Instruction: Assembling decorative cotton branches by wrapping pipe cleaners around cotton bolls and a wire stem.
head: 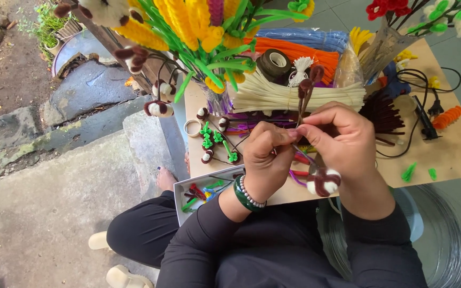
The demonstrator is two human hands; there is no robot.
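1. Head view: both hands meet over the middle of a small wooden table (pixel 454 160). The left hand (pixel 265 160) has its fingers curled together, pinched on a thin brown stem (pixel 301 109) that stands up between the two hands.
2. The right hand (pixel 342 141) pinches the same stem from the other side, thumb and forefinger closed on it, fingertips touching those of the left hand.
3. The stem ends above the fingers in a pair of dark brown fuzzy buds (pixel 310 80).
4. Under the right palm hangs a brown-and-white fuzzy ball (pixel 324 182); whether the hand grips it cannot be told.
5. A green bangle (pixel 241 196) and a bead bracelet sit on the left wrist.
6. Behind the hands lie a bundle of cream fuzzy wires (pixel 294 96), an orange bundle (pixel 300 50), a blue bundle (pixel 305 36) and a roll of dark tape (pixel 274 63).
7. A vase of yellow and green fuzzy flowers (pixel 193 26) stands at the table's left, partly hiding the far edge.
8. A shallow white box (pixel 180 194) of coloured scraps sits by the left forearm.
9. Black cables (pixel 420 114) lie to the right, well apart from the hands.
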